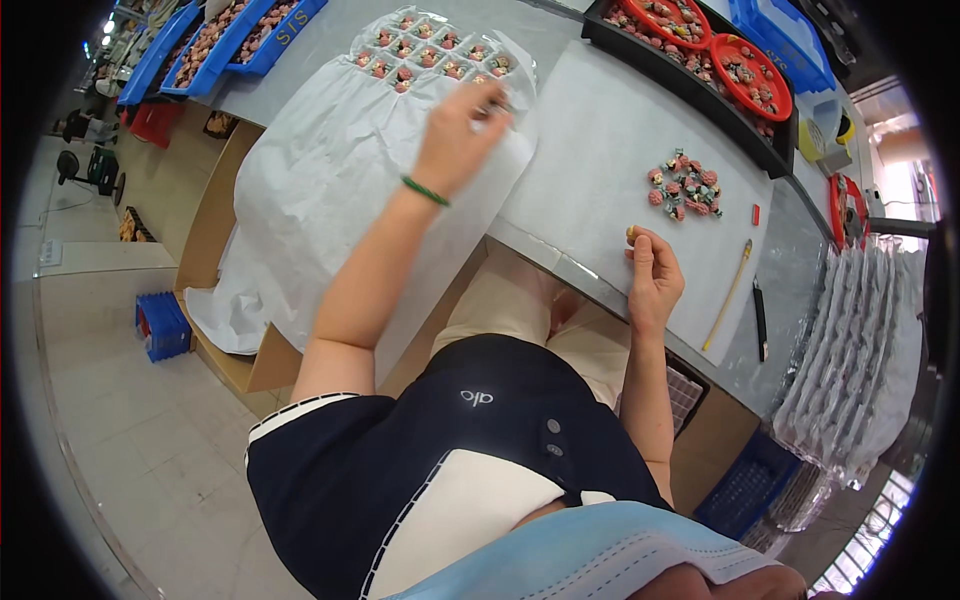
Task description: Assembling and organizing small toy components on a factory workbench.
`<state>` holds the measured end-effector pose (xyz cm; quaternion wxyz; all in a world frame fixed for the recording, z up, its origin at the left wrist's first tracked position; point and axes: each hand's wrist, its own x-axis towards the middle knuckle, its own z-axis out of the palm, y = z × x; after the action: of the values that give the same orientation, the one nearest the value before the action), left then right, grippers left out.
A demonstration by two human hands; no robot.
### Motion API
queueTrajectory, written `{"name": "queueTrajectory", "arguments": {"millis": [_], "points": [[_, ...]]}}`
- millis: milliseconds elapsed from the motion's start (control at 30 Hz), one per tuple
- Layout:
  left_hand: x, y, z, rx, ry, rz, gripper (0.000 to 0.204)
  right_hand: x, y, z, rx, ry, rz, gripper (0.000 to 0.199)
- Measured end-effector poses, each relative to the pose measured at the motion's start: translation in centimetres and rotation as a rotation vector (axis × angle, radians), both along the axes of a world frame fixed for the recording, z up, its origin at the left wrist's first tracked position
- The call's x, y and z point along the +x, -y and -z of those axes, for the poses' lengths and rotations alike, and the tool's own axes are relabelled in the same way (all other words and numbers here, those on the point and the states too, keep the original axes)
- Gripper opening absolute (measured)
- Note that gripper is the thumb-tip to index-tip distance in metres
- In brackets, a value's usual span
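My left hand is over the near right edge of a white compartment tray, fingers pinched around a small dark thing that is partly hidden and blurred. Small pink-and-dark figurines sit in the tray's pockets. White sheeting spreads below the tray toward me. Farther right, my right hand hovers by the table's front edge, its fingers closed together. At its fingertips shows a tiny yellowish piece, too small to name. Beyond it, a loose cluster of similar figurines lies on white paper.
A thin yellow-handled brush, a black pen-like tool and a small red block lie at the right. A black tray with red round baskets stands behind. Blue bins of figurines sit far left; an open carton stands below.
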<state>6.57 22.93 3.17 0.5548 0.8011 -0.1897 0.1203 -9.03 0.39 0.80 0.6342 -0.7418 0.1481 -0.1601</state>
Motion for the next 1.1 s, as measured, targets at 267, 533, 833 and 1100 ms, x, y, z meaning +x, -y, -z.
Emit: {"name": "queueTrajectory", "arguments": {"millis": [267,533,833,1100], "points": [[6.4,-5.2,4.9,0.628,0.32,-0.165,0.021,-0.1,1.0,1.5,-0.021,0.004,0.036,0.016],[5.1,-4.7,7.3,1.073,0.208,-0.207,0.057,-0.1,3.2,1.0,-0.032,-0.033,0.025,0.014],[3.2,-2.2,4.6,1.21,0.127,-0.19,0.058,2.3,8.5,0.1,-0.84,0.128,0.231,0.03],[-5.9,8.6,-2.4,0.111,0.022,0.406,0.024,1.0,6.7,0.1,-0.016,0.114,0.08,0.022]]}}
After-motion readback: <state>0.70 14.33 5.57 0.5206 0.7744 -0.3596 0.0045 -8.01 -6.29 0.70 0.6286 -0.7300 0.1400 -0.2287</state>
